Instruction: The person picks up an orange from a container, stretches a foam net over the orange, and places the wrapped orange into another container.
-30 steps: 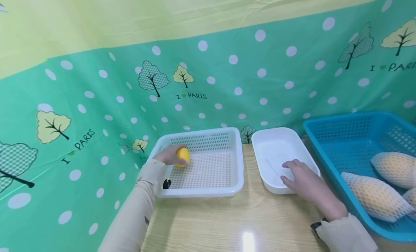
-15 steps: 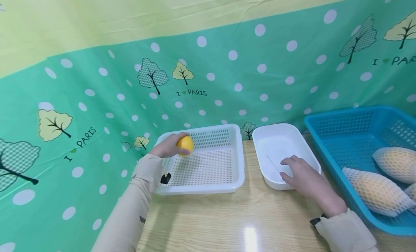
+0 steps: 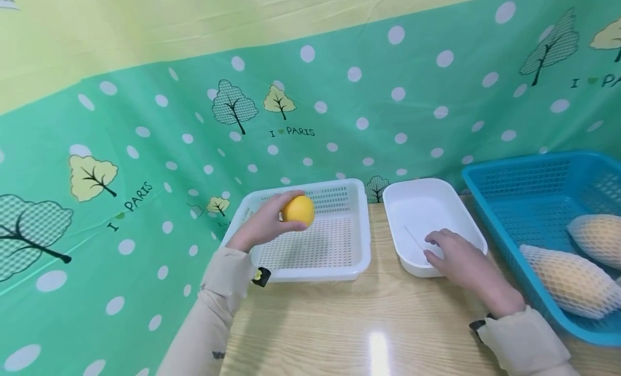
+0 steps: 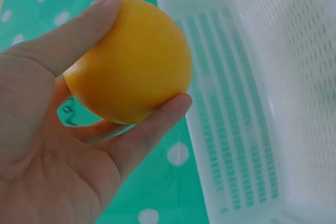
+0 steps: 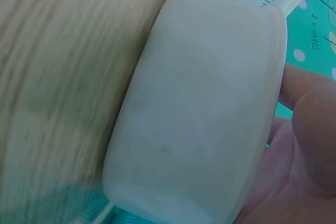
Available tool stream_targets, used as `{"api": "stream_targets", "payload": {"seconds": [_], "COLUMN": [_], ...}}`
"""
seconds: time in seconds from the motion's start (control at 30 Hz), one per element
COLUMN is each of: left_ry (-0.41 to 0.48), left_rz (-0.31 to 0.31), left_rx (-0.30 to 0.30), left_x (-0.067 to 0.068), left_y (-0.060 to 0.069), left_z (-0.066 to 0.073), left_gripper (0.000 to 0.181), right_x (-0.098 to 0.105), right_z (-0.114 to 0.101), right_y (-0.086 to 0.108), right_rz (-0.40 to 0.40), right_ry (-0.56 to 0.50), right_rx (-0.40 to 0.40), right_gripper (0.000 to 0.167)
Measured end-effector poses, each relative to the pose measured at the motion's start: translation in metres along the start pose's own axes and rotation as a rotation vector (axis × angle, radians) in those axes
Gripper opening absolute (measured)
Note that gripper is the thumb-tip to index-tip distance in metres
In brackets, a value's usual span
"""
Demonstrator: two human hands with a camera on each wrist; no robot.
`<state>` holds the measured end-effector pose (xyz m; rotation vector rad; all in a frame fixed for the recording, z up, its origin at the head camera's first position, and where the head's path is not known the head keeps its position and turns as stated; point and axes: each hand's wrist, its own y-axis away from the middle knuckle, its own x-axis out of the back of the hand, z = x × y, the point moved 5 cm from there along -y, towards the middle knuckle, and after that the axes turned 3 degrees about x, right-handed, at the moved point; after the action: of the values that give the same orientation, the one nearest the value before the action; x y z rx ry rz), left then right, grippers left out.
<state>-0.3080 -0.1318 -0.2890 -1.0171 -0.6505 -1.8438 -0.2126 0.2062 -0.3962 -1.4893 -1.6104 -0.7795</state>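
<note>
My left hand (image 3: 264,222) grips a round, smooth orange (image 3: 298,211) between thumb and fingers, above the left part of the white perforated basket (image 3: 364,230). In the left wrist view the thumb lies over the upper side of the orange (image 4: 134,61) and the fingers come round below it. My right hand (image 3: 461,260) hovers at the front right corner of a plain white tub (image 3: 412,209), thumb and fingers apart, loosely bent, with nothing between them. In the right wrist view the wall of the tub (image 5: 194,108) hides part of that hand; whether it touches the rim I cannot tell.
A blue perforated basket (image 3: 499,252) stands at the right, bearing oblong yellowish things in white foam nets (image 3: 572,282). A thin pale line (image 3: 414,238) shows inside the tub. Behind the wooden table (image 3: 320,322) hangs a green dotted cloth (image 3: 335,123).
My left hand has lifted the orange up from the white basket and carried it slightly to the right. The right hand keeps its place by the tub.
</note>
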Motion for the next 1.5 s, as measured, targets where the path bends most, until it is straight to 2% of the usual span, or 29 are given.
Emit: {"api": "stream_targets", "payload": {"seconds": [0.23, 0.37, 0.6, 0.87, 1.03, 1.23, 1.33, 1.5], "left_ry": [0.214, 0.302, 0.338, 0.429, 0.463, 0.474, 0.470, 0.458], "left_rz": [0.021, 0.021, 0.102, 0.192, 0.144, 0.023, -0.029, -0.080], "left_rx": [-0.094, -0.124, -0.160, -0.215, -0.258, -0.315, -0.334, -0.344], "left_x": [-0.023, -0.034, -0.052, -0.070, -0.081, -0.099, -0.107, -0.122], "left_y": [0.020, 0.031, 0.050, 0.072, 0.081, 0.091, 0.094, 0.096], "left_z": [0.027, 0.040, 0.053, 0.068, 0.083, 0.101, 0.105, 0.107], "left_gripper": [0.076, 0.077, 0.079, 0.080, 0.080, 0.080, 0.079, 0.078], "right_x": [-0.001, -0.003, -0.006, -0.007, -0.006, -0.006, -0.005, -0.005], "right_z": [0.006, 0.007, 0.006, 0.004, 0.004, 0.001, 0.001, 0.003], "right_y": [0.001, 0.001, 0.001, 0.002, 0.001, -0.002, -0.003, -0.003], "right_rz": [-0.022, -0.023, -0.024, -0.046, -0.050, -0.082, -0.097, -0.126], "right_ry": [0.020, 0.045, 0.062, 0.068, 0.075, 0.075, 0.077, 0.055], "right_rx": [0.007, 0.023, 0.020, 0.037, 0.022, 0.009, -0.001, -0.016], "right_gripper": [0.042, 0.040, 0.038, 0.038, 0.038, 0.037, 0.037, 0.037]}}
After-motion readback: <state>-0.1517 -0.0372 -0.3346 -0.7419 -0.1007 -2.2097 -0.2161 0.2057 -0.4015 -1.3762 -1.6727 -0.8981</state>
